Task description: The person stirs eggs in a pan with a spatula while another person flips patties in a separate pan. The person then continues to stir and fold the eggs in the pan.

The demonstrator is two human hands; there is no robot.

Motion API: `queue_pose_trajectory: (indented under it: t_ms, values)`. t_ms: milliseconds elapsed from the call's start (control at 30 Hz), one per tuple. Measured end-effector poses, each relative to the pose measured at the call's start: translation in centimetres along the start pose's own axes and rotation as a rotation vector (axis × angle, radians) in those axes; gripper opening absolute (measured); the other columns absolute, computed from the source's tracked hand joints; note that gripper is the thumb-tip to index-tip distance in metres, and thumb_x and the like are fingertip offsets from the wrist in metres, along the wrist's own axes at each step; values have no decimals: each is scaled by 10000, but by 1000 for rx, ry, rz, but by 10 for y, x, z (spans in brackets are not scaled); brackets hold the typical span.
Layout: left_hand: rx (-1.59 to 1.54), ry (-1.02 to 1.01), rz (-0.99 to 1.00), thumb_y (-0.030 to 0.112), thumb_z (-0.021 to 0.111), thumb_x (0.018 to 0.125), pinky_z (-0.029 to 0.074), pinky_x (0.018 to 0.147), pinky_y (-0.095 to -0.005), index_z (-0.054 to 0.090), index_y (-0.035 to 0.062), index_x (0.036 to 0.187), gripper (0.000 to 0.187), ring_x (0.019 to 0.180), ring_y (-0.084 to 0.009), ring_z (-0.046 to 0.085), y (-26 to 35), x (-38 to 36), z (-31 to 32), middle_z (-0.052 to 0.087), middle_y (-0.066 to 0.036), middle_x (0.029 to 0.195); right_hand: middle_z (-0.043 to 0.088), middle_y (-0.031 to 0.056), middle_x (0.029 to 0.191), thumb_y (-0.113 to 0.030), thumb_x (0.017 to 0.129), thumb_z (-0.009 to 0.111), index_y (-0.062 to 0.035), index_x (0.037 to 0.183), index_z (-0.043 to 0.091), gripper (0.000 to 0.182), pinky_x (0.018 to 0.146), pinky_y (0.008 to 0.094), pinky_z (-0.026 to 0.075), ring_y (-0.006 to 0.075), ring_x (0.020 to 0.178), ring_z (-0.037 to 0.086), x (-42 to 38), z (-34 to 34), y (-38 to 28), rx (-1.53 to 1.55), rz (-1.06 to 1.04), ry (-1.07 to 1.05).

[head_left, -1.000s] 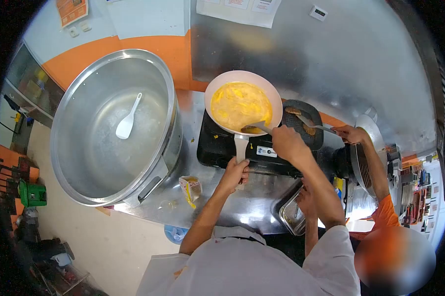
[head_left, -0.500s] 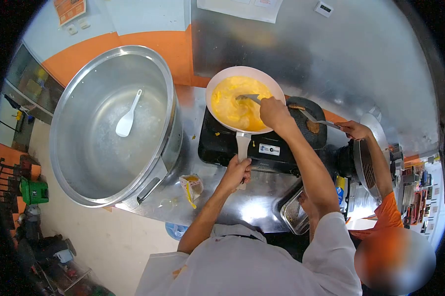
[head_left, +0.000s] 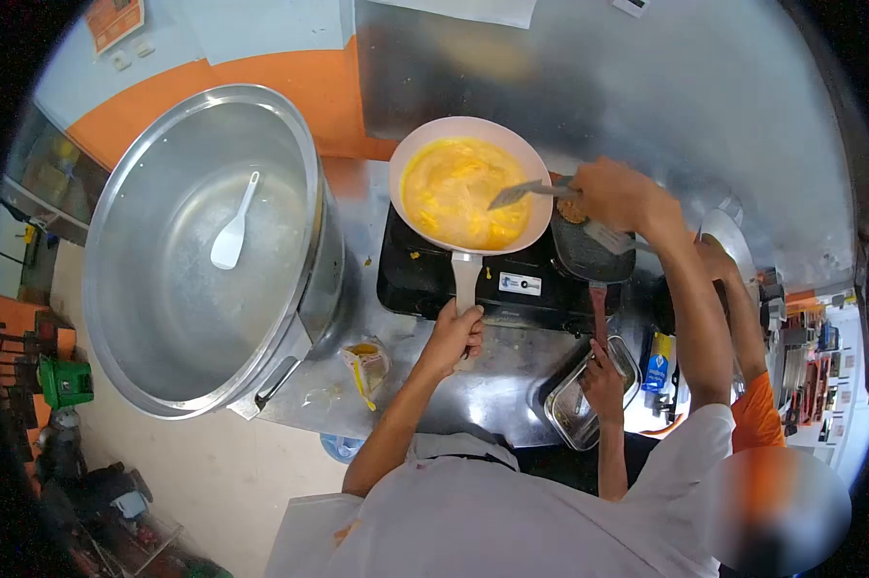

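Observation:
My left hand (head_left: 452, 337) is wrapped round the pale handle of a frying pan (head_left: 402, 197) on a black portable stove (head_left: 401, 275). Beaten egg (head_left: 458, 188), yellow and partly thickened, covers the pan's bottom. A grey spatula (head_left: 513, 196) is gripped in my right hand (head_left: 625, 199), its blade over the right side of the egg. My right forearm crosses above a dark square grill pan (head_left: 588, 258), partly hiding it. A browned patty (head_left: 571, 210) lies there. A co-worker's hand (head_left: 602, 383) grips the grill pan's red-brown handle; their other hand (head_left: 713, 258) holds a turner (head_left: 609, 238).
A large aluminium pot (head_left: 155, 318) containing a white rice paddle (head_left: 230, 241) stands at left. A torn packet (head_left: 365, 368) lies near the counter's front edge. On the right are a metal tray (head_left: 569, 433), a blue-yellow can (head_left: 658, 361) and the co-worker's orange sleeve (head_left: 760, 414).
My right hand has swung right with the spatula, out from the middle of the egg. The co-worker's lower hand now shows on the grill pan handle.

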State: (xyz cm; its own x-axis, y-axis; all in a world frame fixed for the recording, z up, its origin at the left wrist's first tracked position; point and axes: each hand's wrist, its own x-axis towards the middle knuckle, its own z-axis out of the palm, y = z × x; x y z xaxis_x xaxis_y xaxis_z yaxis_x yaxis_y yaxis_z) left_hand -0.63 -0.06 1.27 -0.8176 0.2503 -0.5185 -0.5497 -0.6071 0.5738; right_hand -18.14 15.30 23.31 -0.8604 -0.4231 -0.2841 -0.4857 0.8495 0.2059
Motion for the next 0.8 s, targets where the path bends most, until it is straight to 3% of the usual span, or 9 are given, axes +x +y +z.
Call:
queue_pose_trajectory:
  t_ms: [133, 300, 500, 533, 800]
  values:
    - [2, 3, -4, 169, 543, 929, 297, 414, -220, 385, 151, 897, 162, 489, -36, 343, 3, -3, 3, 384, 51, 655, 658, 264, 957, -92, 836, 516, 18, 960, 679, 233, 764, 475, 543, 402, 891, 663, -32, 3, -16, -2, 30, -196]
    - [-8, 0, 2, 168, 542, 934, 299, 410, -221, 383, 146, 887, 167, 484, -38, 344, 1, -1, 2, 389, 52, 653, 658, 256, 909, -92, 834, 542, 26, 886, 683, 191, 702, 472, 553, 398, 813, 675, -41, 53, -38, 66, -10, -81]
    - [32, 24, 6, 176, 536, 938, 309, 416, -219, 381, 146, 898, 163, 482, -41, 344, 2, -3, 5, 383, 53, 652, 667, 232, 906, -21, 788, 591, 38, 886, 646, 127, 700, 427, 570, 353, 847, 685, -35, 97, -72, 212, 68, 40]
    - [32, 28, 4, 176, 536, 938, 309, 416, -220, 381, 146, 898, 163, 482, -41, 344, 2, -3, 5, 383, 53, 652, 654, 241, 836, -42, 837, 529, 52, 961, 582, 164, 677, 453, 562, 393, 815, 669, -32, 104, -74, 232, 44, 73]
    - [63, 42, -13, 171, 530, 934, 302, 415, -234, 371, 148, 896, 166, 483, -42, 337, 6, -4, 8, 374, 48, 650, 669, 230, 866, -61, 845, 531, 27, 915, 623, 146, 691, 435, 562, 363, 819, 684, 24, 111, -86, 270, 79, 186]
